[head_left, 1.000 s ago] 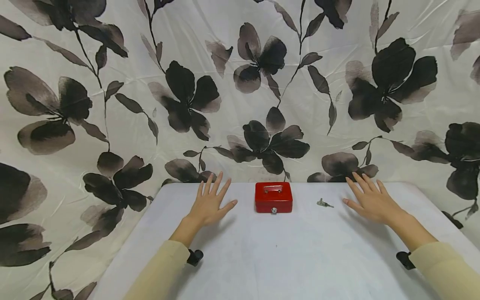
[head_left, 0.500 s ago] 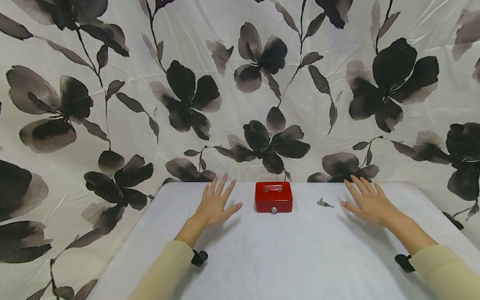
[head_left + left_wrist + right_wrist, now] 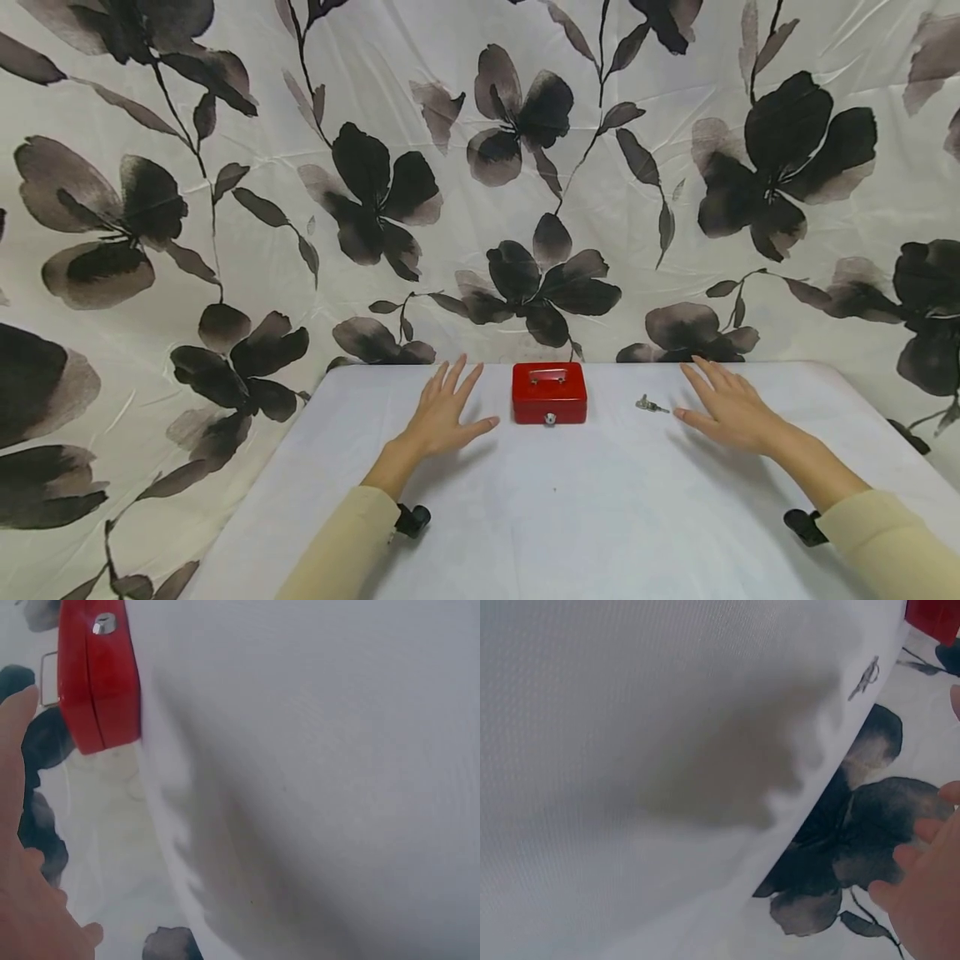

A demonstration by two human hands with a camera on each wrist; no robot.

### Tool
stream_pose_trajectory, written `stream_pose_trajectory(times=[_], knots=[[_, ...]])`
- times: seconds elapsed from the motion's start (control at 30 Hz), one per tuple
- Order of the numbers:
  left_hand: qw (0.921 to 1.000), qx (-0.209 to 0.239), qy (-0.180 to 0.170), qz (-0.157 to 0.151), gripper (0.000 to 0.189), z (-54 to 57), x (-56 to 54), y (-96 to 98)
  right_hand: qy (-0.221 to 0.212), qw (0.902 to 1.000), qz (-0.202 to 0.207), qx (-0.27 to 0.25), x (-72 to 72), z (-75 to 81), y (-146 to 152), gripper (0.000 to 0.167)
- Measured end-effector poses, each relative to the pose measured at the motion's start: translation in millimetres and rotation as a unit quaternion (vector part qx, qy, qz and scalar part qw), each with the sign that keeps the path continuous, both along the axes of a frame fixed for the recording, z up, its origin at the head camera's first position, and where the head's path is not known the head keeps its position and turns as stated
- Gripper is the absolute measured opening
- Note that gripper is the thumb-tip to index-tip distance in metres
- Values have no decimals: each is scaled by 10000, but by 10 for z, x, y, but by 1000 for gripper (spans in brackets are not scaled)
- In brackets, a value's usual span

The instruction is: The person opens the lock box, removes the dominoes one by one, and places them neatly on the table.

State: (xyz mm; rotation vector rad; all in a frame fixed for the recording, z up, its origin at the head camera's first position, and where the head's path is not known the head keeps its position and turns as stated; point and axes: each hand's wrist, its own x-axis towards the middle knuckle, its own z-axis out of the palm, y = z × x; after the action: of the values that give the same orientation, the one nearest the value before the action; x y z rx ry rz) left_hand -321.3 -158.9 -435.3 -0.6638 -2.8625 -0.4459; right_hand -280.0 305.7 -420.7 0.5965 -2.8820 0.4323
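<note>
A small red cash box (image 3: 549, 393) with a folding handle on its lid and a silver lock (image 3: 550, 418) in front stands at the far side of the table, lid down. To its right lies a small bunch of keys (image 3: 651, 404). My left hand (image 3: 441, 417) hovers left of the box, fingers spread, thumb pointing toward it. Just right of the keys hovers my right hand (image 3: 727, 412), also with spread fingers and its thumb tip close to them. Neither hand holds anything. The left wrist view shows the box (image 3: 101, 675) beyond the thumb; the right wrist view shows the keys (image 3: 865, 678).
A white-covered table (image 3: 555, 517) reaches back to a floral cloth backdrop (image 3: 525, 208) hanging right behind its far edge. Each wrist carries a black camera (image 3: 412, 521) below the sleeve cuff.
My left hand has moved right, closer to the cash box. My right hand has shifted slightly left toward the keys. The box and keys stay in place.
</note>
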Motion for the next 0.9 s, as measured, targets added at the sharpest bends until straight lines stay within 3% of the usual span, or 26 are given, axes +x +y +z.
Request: stream_pose_trajectory(times=[0.17,0.47,0.9], knots=[[9989,393,-270,-35,95,-12,4,67,-47,9998,100,-169,1,-27,-38,78],[9960,691,-563,-67,105,-25,-46,144,-184,9992,143,-310,-26,-71,-115,78],[9851,1413,-957,-215,114,-97,-107,171,-363,9946,296,-928,-89,-114,-228,80]])
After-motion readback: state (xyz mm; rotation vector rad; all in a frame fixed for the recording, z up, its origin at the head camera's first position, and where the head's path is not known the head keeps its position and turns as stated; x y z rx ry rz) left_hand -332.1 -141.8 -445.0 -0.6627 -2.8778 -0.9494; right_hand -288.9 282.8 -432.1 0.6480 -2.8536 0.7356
